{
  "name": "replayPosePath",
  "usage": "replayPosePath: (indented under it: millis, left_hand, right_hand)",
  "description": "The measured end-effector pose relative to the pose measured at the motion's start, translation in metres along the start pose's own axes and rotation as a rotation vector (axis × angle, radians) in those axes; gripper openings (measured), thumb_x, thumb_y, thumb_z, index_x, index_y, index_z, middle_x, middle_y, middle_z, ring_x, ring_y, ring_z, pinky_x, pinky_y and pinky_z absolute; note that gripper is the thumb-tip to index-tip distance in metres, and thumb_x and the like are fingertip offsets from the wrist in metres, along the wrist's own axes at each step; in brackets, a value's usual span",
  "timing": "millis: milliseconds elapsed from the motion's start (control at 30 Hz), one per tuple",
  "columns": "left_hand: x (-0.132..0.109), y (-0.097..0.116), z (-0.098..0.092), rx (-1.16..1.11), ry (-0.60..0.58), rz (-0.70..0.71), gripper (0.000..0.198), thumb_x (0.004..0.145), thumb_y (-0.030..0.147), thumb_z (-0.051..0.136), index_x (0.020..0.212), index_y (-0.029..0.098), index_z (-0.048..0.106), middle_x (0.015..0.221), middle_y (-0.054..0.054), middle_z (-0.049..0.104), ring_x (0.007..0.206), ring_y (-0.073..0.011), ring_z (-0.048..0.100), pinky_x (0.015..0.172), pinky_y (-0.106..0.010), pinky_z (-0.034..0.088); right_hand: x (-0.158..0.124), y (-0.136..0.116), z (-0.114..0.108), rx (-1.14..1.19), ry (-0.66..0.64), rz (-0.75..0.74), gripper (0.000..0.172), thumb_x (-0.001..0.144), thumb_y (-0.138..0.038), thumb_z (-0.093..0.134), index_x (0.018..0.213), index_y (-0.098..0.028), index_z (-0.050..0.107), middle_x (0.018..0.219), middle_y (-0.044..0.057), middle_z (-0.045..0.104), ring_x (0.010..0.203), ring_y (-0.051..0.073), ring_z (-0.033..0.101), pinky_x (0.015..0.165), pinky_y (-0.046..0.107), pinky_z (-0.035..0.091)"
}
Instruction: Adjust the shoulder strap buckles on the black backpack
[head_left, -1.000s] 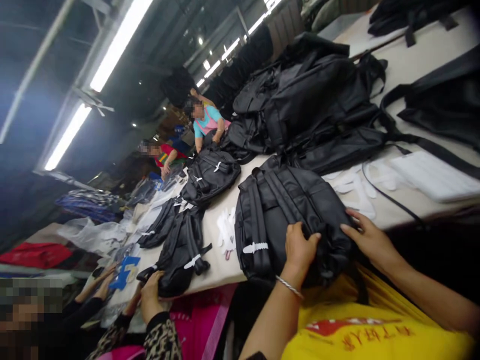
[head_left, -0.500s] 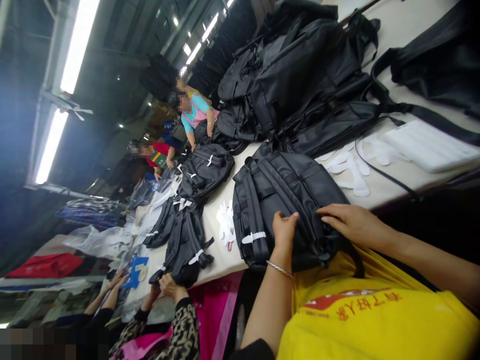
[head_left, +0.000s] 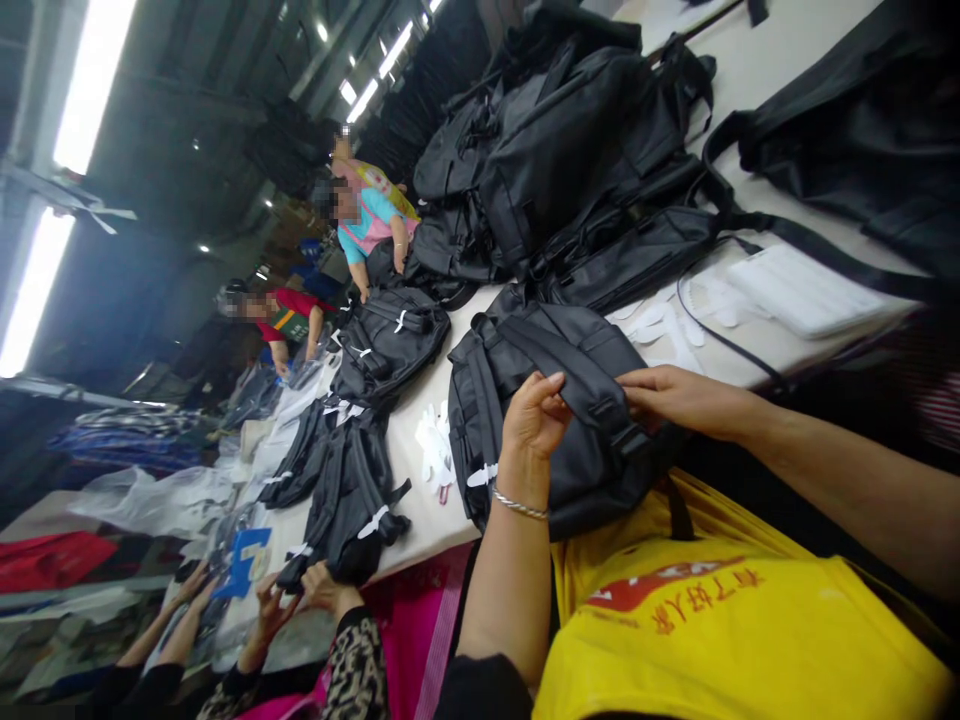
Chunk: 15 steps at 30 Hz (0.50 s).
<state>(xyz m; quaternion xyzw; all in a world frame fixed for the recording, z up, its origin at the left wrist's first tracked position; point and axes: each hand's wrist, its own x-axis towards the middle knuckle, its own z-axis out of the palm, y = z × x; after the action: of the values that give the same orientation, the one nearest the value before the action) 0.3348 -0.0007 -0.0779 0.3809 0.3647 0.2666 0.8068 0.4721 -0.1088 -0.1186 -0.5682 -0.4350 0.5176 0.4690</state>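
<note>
A black backpack [head_left: 495, 370] lies on the table before me with its straps facing up. One padded shoulder strap [head_left: 581, 375] is raised off the back panel, between my two hands. My left hand [head_left: 534, 420], with a silver bracelet at the wrist, is closed at the strap's near edge. My right hand [head_left: 667, 395] pinches the strap's other edge, its fingertips partly hidden behind it. On the other shoulder strap, a white strip [head_left: 482, 476] is wrapped, close to my left forearm.
White cut strips [head_left: 433, 445] lie left of the backpack. More strips and a white stack [head_left: 806, 290] sit to the right. Black bags [head_left: 555, 150] are heaped behind. At left, a co-worker's hands [head_left: 322, 590] handle another backpack [head_left: 349, 490]; other people stand farther along the table.
Both hands have come to the shoulder strap, which is now lifted off the back panel. Half a second ago the strap lay flat with my hands resting over the backpack. The view has shifted slightly.
</note>
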Motion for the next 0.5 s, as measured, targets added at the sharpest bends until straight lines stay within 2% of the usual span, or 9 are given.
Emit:
replayPosePath:
  millis: [100,200,267,333,500]
  left_hand:
    - [0.016,0.017,-0.01,-0.079,0.146,0.265,0.012,0.069,0.008,0.05,0.074,0.018,0.05,0.073,0.004,0.059,0.069,-0.0049,0.057,0.075,-0.021,0.044]
    - [0.031,0.034,-0.018,-0.112,0.245,0.436,0.014,0.071,0.011,0.048,0.082,0.021,0.049,0.078,0.004,0.06,0.074,-0.0069,0.058,0.08,-0.026,0.044]
    - [0.038,0.043,-0.017,-0.11,0.217,0.468,0.016,0.074,0.014,0.047,0.086,0.023,0.047,0.083,0.003,0.061,0.079,-0.0101,0.059,0.081,-0.033,0.045]
    - [0.045,0.049,-0.011,-0.111,0.165,0.48,0.017,0.076,0.016,0.045,0.09,0.025,0.043,0.087,0.003,0.061,0.082,-0.0126,0.059,0.08,-0.039,0.046]
    - [0.058,0.071,0.011,-0.104,0.095,0.46,0.018,0.079,0.016,0.04,0.095,0.024,0.041,0.092,-0.001,0.061,0.082,-0.0135,0.06,0.079,-0.039,0.046]
  right_hand:
    - [-0.004,0.0,-0.004,-0.146,0.105,-0.071,0.04,0.078,-0.045,0.038,0.095,-0.018,0.06,0.084,0.006,0.062,0.072,0.016,0.057,0.051,0.022,0.046]
    - [-0.009,0.005,0.001,-0.375,0.178,-0.251,0.038,0.074,-0.045,0.047,0.102,-0.02,0.057,0.099,0.005,0.058,0.088,0.018,0.054,0.07,0.027,0.046]
    - [-0.008,0.009,0.007,-0.55,0.238,-0.318,0.037,0.072,-0.04,0.051,0.103,-0.019,0.056,0.099,0.006,0.057,0.091,0.02,0.052,0.079,0.031,0.043]
    - [-0.003,0.011,0.011,-0.684,0.275,-0.316,0.028,0.075,-0.033,0.047,0.096,-0.018,0.058,0.092,0.006,0.059,0.088,0.02,0.053,0.08,0.033,0.041]
    - [0.023,0.007,-0.004,-0.712,0.268,-0.259,0.022,0.075,-0.023,0.041,0.079,-0.02,0.062,0.081,0.002,0.062,0.078,0.018,0.056,0.071,0.029,0.042]
